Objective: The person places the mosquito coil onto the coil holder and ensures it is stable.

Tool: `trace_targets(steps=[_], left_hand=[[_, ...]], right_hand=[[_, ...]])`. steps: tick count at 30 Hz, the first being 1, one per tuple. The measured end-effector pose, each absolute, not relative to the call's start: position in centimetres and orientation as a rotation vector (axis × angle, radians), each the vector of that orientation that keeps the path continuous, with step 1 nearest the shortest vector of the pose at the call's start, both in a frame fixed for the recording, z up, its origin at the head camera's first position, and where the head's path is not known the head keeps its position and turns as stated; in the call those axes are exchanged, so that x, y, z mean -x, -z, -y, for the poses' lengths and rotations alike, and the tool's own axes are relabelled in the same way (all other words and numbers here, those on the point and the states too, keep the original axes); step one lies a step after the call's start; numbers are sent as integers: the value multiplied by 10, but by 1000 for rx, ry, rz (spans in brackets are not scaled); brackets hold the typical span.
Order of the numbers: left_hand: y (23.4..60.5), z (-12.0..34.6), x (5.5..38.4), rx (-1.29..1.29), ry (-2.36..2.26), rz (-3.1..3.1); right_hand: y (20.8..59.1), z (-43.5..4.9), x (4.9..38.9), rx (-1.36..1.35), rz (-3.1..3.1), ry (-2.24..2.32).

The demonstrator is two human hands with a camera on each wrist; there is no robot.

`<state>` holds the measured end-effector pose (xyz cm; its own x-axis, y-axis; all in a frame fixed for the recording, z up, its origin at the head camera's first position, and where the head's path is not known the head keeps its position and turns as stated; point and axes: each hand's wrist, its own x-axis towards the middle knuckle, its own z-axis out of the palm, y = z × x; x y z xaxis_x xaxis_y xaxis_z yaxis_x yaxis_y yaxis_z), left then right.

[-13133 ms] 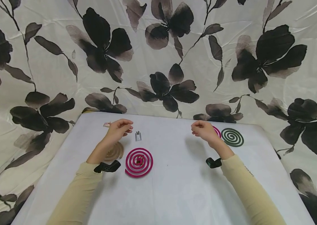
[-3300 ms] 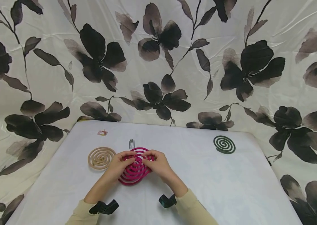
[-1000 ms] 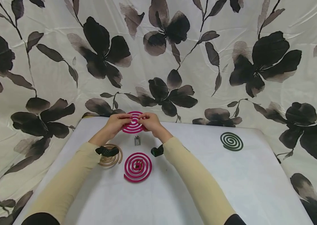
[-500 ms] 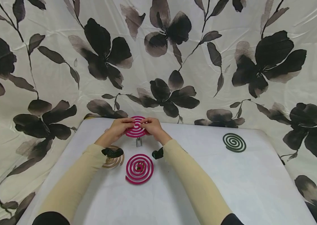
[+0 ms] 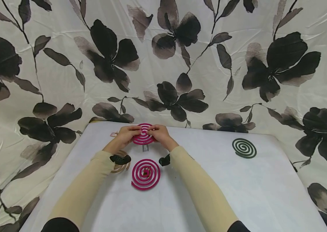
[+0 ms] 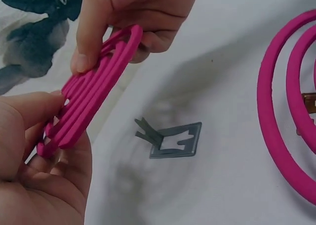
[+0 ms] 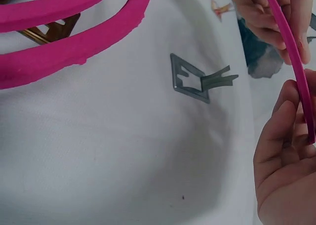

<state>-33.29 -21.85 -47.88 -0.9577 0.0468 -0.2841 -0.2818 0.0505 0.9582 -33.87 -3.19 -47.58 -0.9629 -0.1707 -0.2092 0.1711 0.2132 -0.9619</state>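
Note:
Both hands hold a pink mosquito coil (image 6: 94,96) tilted up near the table's far edge. My left hand (image 5: 125,135) pinches its left side between thumb and fingers, and my right hand (image 5: 161,134) pinches the right side. Below the coil, a small silver metal coil stand (image 6: 175,141) lies on the white table, its forked prong bent up. In the head view the coil partly covers this stand. Nearer the body lies a second pink mosquito coil (image 5: 134,174), with a brass-coloured stand (image 7: 66,28) showing at its middle.
A tan coil (image 5: 123,168) lies left, partly hidden by the left wrist camera (image 5: 120,159). A green coil (image 5: 244,148) lies far right. Behind the left hand is a small red-and-white piece (image 5: 113,134). A floral cloth (image 5: 181,64) hangs behind the table (image 5: 210,180).
Earlier the held coil lay beside the green one, then was held over the nearer pink coil. It went to the far edge; over the last second both hands lowered it slightly toward the silver stand.

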Motion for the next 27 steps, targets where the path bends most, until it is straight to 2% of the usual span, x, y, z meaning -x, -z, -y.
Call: trace_targets(steps=[27], left_hand=[[500,219,322,296,-2007,-2149]], right_hand=[[493,42,332,-2,-2189,1871]])
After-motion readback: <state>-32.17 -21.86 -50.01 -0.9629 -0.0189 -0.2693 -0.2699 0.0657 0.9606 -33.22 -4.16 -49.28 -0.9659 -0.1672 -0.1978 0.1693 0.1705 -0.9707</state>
